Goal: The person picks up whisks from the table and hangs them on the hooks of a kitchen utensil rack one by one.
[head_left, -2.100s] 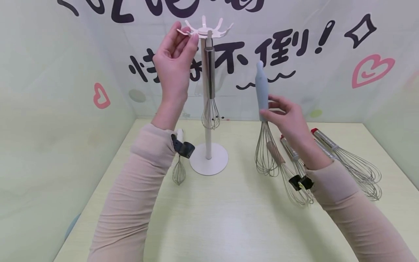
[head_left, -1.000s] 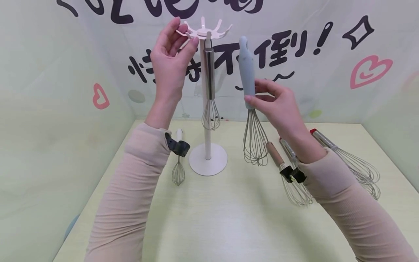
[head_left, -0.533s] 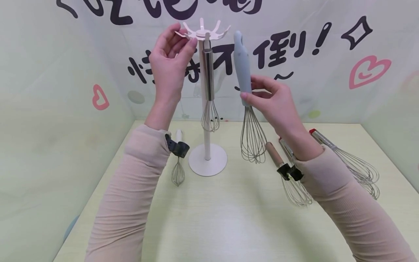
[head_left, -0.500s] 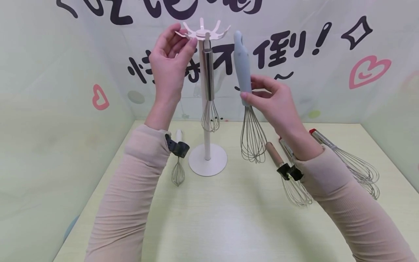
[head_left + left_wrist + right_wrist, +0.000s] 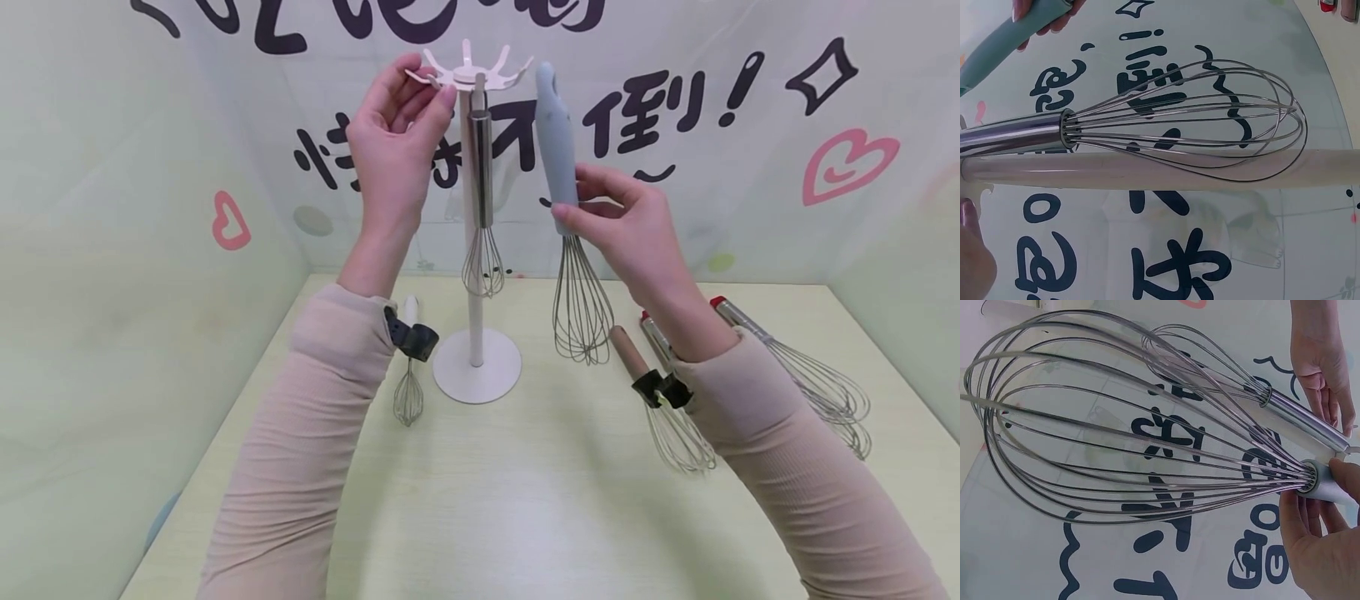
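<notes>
A white utensil stand [image 5: 476, 242] with a ring of upturned hooks rises from a round base. My left hand [image 5: 397, 146] pinches one of its left hooks between thumb and fingers. From a front hook hangs a steel-handled whisk [image 5: 481, 167], also large in the left wrist view. My right hand [image 5: 622, 217] holds a whisk with a light blue handle [image 5: 555, 150] by the handle's lower end, wires down. Its looped top is just right of the hooks, slightly tilted left. In the right wrist view, thumb and fingers grip the handle just behind the wires.
A small white-handled whisk [image 5: 409, 392] lies left of the stand's base. On the right of the table [image 5: 480, 500] lie a brown-handled whisk [image 5: 628, 354] and several steel whisks with red ends, such as a large whisk [image 5: 813, 371]. A printed cloth backdrop [image 5: 727, 192] stands behind.
My right hand has carried the blue-handled whisk up and to the left, from over the lying whisks to beside the hooks. My left hand has stayed on the hook.
</notes>
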### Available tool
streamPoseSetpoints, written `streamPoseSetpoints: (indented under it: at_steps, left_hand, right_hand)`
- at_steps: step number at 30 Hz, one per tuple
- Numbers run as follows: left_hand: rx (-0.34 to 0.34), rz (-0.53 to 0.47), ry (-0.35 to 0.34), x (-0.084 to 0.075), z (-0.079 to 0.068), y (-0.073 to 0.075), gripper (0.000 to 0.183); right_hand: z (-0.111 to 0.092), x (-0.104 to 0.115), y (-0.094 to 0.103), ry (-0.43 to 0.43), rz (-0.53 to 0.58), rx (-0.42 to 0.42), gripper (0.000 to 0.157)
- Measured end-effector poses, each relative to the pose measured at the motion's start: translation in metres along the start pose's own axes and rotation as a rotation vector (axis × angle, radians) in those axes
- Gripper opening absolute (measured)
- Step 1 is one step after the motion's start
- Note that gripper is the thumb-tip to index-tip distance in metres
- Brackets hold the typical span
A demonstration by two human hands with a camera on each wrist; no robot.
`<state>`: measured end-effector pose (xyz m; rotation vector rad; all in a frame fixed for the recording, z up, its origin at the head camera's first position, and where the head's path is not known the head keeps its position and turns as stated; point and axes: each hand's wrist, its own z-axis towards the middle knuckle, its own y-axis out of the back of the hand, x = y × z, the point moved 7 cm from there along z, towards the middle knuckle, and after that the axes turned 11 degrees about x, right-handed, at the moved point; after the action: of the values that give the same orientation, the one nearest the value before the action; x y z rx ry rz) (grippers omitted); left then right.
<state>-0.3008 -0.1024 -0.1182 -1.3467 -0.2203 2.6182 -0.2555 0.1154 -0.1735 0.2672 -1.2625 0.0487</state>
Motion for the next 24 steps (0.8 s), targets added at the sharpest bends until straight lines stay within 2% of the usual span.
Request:
streamPoseSetpoints:
  at_steps: [8,18,24]
  left_hand:
    - [-0.016,-0.014,0.002,0.001,0.0,-0.001,0.045]
    - [-0.018,0.004,-0.023,0.0,-0.001,-0.003,0.043]
    - [-0.017,0.0,-0.037,0.0,-0.001,-0.004,0.042]
  right_hand:
    - [0.005,0.004,-0.004,0.028,0.042,0.009,0.043]
    - [0.009,0.005,-0.006,0.01,-0.015,-0.005,0.044]
    - [0.012,0.006,-0.006,0.013,0.001,-0.009,0.043]
